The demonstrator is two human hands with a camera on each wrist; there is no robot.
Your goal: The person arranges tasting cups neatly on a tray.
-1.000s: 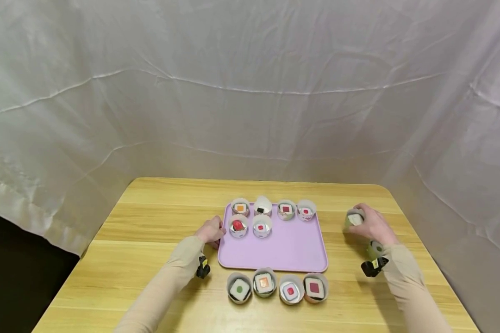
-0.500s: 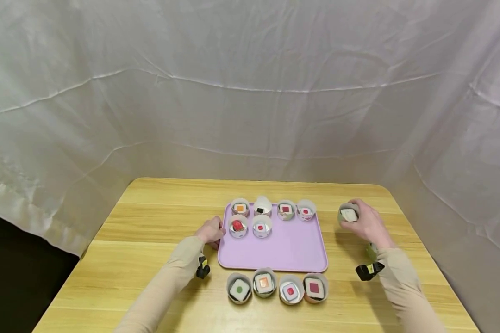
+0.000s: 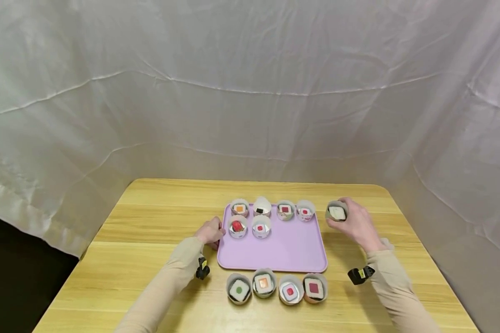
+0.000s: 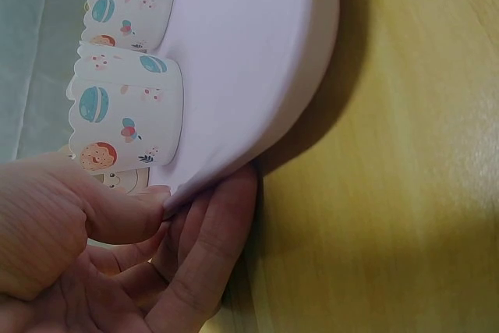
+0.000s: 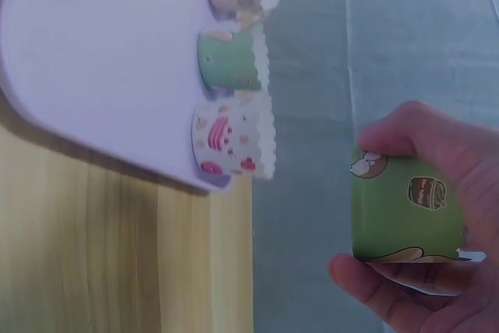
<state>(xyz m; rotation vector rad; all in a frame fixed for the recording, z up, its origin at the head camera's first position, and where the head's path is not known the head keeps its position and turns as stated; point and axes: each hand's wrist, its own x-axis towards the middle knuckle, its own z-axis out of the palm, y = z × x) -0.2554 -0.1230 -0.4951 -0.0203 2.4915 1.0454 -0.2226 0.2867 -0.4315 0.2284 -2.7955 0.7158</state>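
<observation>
My left hand (image 3: pixel 210 231) pinches the left edge of the lilac tray (image 3: pixel 291 249); in the left wrist view the thumb lies over the rim and the fingers are curled beneath. To the right of the tray, my right hand (image 3: pixel 356 224) holds a green paper baking cup (image 5: pixel 409 208) between thumb and fingers, above the table. A white-topped, sushi-like piece (image 3: pixel 337 212) sits inside that cup. Several filled paper cups stand on the tray, a row along its back and two in front at the left, one with a red topping (image 3: pixel 237 226).
Before the tray's front edge, several more cups stand in a row on the wooden table (image 3: pixel 141 259), among them one with a green-dotted white piece (image 3: pixel 239 290) and one with a dark red square piece (image 3: pixel 314 288). Pale fabric (image 3: pixel 250 115) hangs around the back and sides.
My right hand has carried the green paper cup leftward, closer to the tray's back right corner. The left hand and the cups on the tray have stayed in place.
</observation>
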